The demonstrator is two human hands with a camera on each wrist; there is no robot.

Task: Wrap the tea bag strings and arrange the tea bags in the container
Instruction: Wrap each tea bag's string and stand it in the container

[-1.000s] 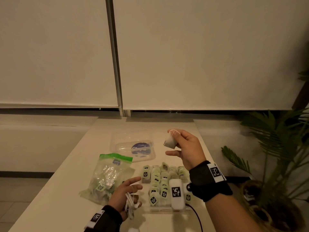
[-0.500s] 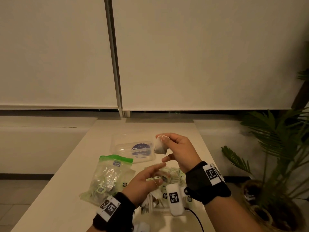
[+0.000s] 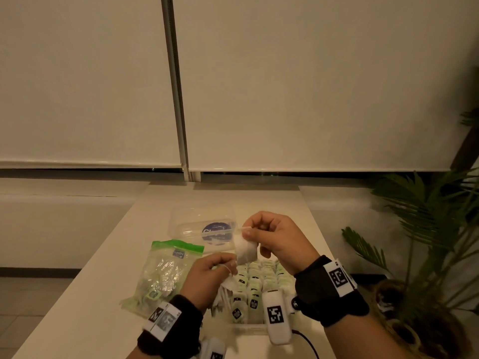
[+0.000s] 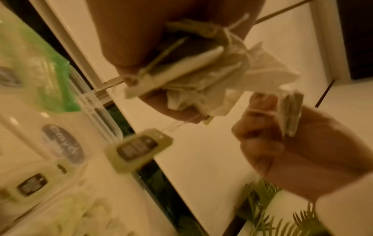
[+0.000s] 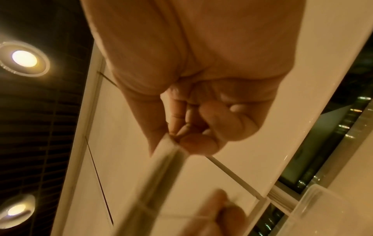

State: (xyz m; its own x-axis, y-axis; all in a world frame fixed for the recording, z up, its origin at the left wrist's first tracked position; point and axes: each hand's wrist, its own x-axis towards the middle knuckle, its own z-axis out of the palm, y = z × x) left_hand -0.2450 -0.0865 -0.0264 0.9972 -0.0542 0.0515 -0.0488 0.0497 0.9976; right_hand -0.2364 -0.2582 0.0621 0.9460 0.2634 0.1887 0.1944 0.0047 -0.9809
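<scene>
My right hand pinches the top of a white tea bag and holds it above the clear container. That container is packed with rows of tagged tea bags. My left hand sits just left of and below the bag and pinches its thin string. In the left wrist view, the left hand also grips a bunch of loose tea bags against the palm. One green tag dangles from it on a string. The right wrist view shows the pinched tea bag only as a blur.
A zip bag with a green seal holds more tea bags and lies left of the container. The clear lid with a blue label lies behind it. A potted palm stands off the table's right edge.
My left hand rose from the table beside the zip bag to the held tea bag and took hold of its string. My right hand brought the bag left and lower.
</scene>
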